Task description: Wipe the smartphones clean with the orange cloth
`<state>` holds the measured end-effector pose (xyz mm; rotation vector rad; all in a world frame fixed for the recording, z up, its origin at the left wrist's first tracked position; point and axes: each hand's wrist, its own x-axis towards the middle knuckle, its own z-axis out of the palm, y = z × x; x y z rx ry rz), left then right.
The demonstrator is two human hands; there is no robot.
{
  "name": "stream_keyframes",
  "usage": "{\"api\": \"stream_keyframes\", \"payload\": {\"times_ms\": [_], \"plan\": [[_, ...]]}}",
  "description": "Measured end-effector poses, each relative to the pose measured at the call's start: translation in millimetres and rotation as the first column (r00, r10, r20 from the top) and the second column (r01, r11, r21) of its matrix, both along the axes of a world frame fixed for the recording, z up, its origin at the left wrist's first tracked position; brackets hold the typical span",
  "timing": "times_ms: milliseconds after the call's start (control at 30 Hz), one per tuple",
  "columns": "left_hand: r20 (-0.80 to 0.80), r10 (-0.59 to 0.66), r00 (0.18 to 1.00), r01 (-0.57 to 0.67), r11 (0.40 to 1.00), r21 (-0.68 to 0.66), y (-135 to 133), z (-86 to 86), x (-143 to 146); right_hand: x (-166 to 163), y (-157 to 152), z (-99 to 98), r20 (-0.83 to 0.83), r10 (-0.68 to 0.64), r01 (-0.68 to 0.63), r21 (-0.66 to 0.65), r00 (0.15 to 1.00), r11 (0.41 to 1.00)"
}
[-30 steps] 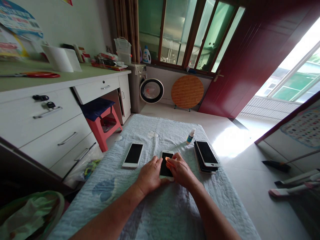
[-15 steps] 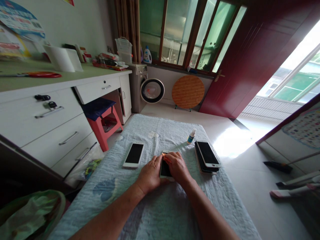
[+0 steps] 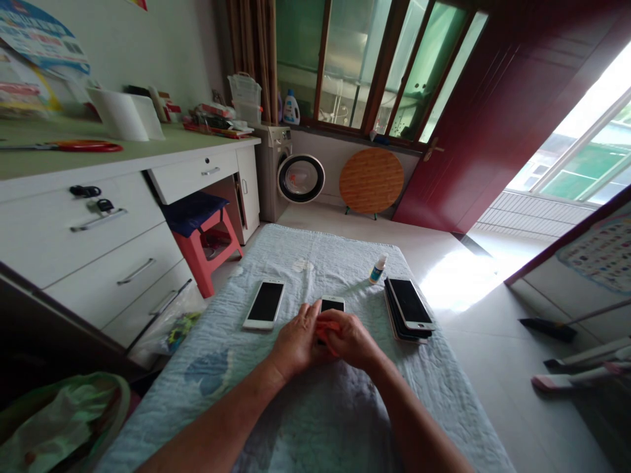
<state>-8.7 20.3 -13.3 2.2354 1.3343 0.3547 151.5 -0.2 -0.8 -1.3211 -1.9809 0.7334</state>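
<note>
A white phone with a dark screen lies on the cloth in front of me, its lower part covered by my hands. My left hand grips it along the left edge. In my right hand is a bunched orange cloth, pressed on the screen with the fingers closed round it. Another white phone lies face up to the left. To the right is a stack of phones, a white one on top. A small spray bottle stands behind that stack.
A pale blue quilted cover lies over the table. On the left stand a white desk and a red stool. A basket with a plastic bag is at the lower left. Farther back are a washing machine with its door open and a round board.
My right hand has slid the orange cloth down the screen towards me, which uncovers the phone's top end. My left hand has stayed at the phone's left edge.
</note>
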Motion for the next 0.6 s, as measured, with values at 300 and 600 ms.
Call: {"api": "stream_keyframes", "payload": {"times_ms": [300, 600], "plan": [[-0.016, -0.007, 1.000, 0.007, 1.000, -0.007, 0, 1.7, 1, 7, 6, -12.3, 0.187, -0.226, 0.184, 0.219, 0.956, 0.958], [-0.036, -0.014, 0.999, 0.014, 1.000, 0.005, 1, 1.0, 1, 7, 0, -8.5, 0.313, -0.164, 0.099, 0.212, 0.936, 0.972]]}}
